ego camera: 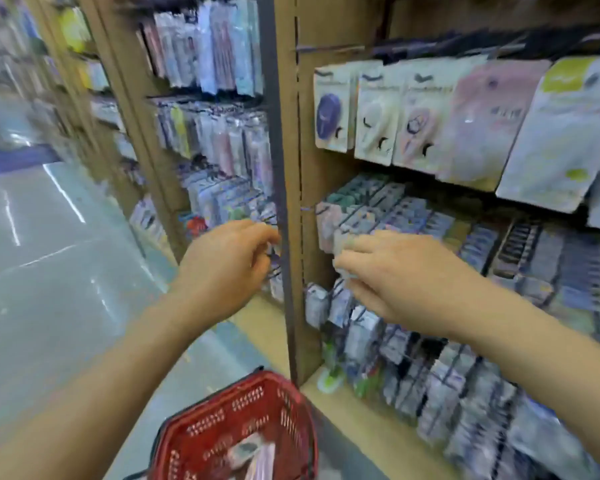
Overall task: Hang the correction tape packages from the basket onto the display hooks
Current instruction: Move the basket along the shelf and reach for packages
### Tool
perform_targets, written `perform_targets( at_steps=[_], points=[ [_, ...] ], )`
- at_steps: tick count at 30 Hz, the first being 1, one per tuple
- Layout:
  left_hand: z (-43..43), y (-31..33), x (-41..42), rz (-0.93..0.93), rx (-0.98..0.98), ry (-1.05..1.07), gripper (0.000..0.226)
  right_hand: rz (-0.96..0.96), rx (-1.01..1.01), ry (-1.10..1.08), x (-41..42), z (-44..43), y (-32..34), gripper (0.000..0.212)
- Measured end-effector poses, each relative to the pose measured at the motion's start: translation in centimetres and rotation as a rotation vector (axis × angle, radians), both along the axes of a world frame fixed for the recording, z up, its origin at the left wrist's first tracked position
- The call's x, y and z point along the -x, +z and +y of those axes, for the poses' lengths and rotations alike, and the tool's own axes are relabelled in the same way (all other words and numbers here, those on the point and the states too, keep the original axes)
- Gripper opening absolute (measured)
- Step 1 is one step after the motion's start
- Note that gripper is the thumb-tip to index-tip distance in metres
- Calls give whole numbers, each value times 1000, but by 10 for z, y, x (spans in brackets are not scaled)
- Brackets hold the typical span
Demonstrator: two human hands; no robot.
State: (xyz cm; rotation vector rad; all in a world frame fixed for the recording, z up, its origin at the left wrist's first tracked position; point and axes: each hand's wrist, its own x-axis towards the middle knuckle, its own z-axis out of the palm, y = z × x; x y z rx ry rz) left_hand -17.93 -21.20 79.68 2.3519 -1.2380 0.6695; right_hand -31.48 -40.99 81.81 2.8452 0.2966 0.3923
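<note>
At the crowded hooks (309, 208) by the dark post (281, 202), a package could easily miss.
My right hand (406, 278) pinches a pale correction tape package (343, 245) among packed rows; a snag would knock neighbours off. My left hand (229, 268) curls beside the post, gripping what I cannot tell through blur. More wait in the red basket (284, 410); open floor (66, 271) lies left.
</note>
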Motion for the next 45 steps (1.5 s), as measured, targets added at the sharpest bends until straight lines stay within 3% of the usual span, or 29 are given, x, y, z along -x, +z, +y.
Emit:
perform_targets(
  at_steps=[8, 16, 25, 30, 33, 36, 39, 45],
  points=[
    [144, -182, -17, 458, -336, 345, 31, 411, -135, -87, -58, 59, -167, 49],
    [254, -321, -79, 812, -428, 484, 38, 750, -516, -364, -134, 129, -346, 49],
    [248, -523, -148, 1105, -550, 431, 40, 742, -1014, -828, -194, 186, -547, 55],
    [203, -676, -160, 1254, -560, 405, 33, 634, -1315, -1051, -234, 185, -696, 67],
    [178, -782, -157, 1271, -722, 353, 46, 603, -1412, -1184, -256, 184, -800, 67],
    [161, -873, -157, 1264, -885, 337, 54, 720, -1410, -1252, -260, 186, -906, 74],
    [158, -946, -160, 1254, -926, 395, 54, 864, -1327, -1214, -265, 190, -979, 91],
    [157, -1024, -148, 1198, -1054, 337, 75, 706, -1255, -1355, -273, 196, -1065, 118]
  ],
)
